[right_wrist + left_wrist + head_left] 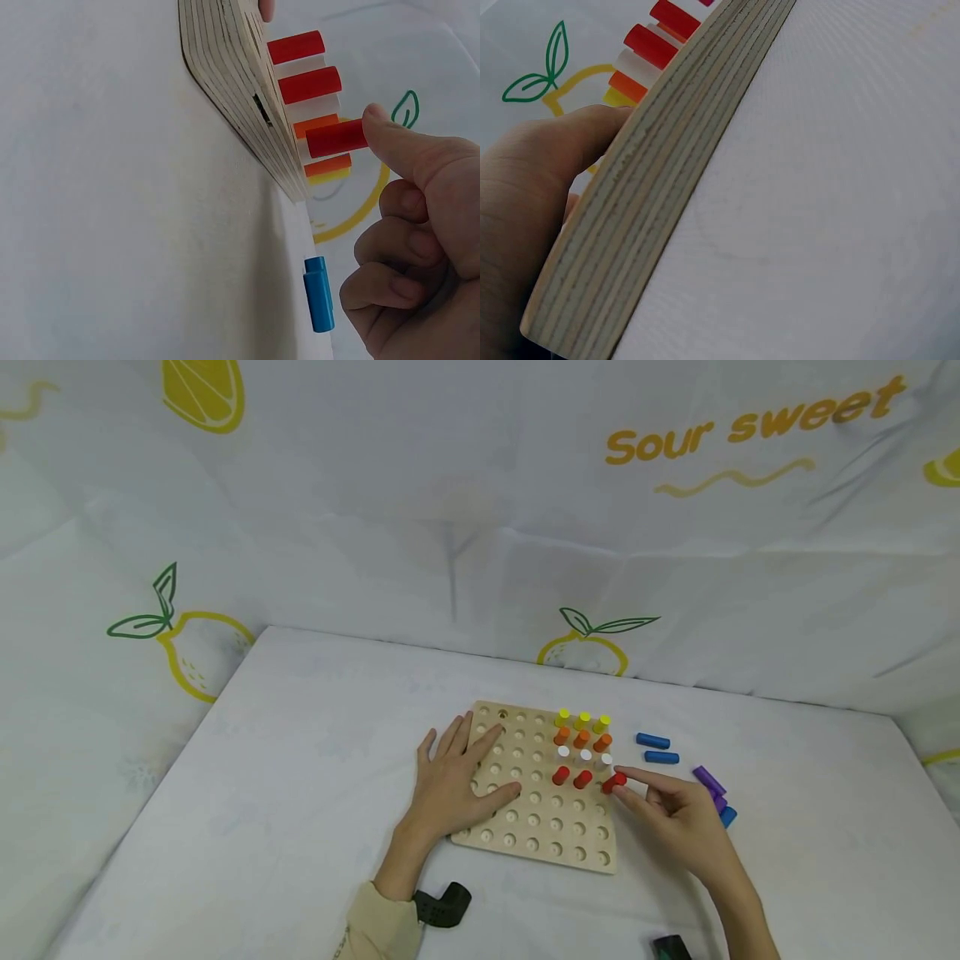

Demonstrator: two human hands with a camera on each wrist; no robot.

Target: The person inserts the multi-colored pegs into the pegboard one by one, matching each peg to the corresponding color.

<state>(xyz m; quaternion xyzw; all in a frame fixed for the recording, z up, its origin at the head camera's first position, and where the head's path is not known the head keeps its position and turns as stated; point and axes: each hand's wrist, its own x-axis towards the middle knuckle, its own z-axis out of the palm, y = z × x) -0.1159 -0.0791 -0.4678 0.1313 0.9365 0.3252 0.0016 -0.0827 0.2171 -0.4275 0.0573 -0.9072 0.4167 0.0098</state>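
Observation:
A wooden pegboard (533, 821) with rows of round holes lies on the table. My right hand (678, 818) pinches a red peg (335, 139) by its top between thumb and finger, right at the board's right edge, in line with two standing red pegs (582, 779). The pinched peg is slightly tilted. Behind these stand rows of white pegs (585, 757), orange pegs (582, 739) and yellow pegs (582, 720), three each. On the board's left side my left hand (450, 781) rests with spread fingers, its thumb stretched over the holes.
Two blue pegs (662, 757) lie to the right of the board. Nearer my right hand lie purple pegs (709, 781) and another blue peg (728, 817), partly covered. A patterned white cloth (375, 568) hangs behind the table. Black wrist device (444, 906) sits by the left sleeve.

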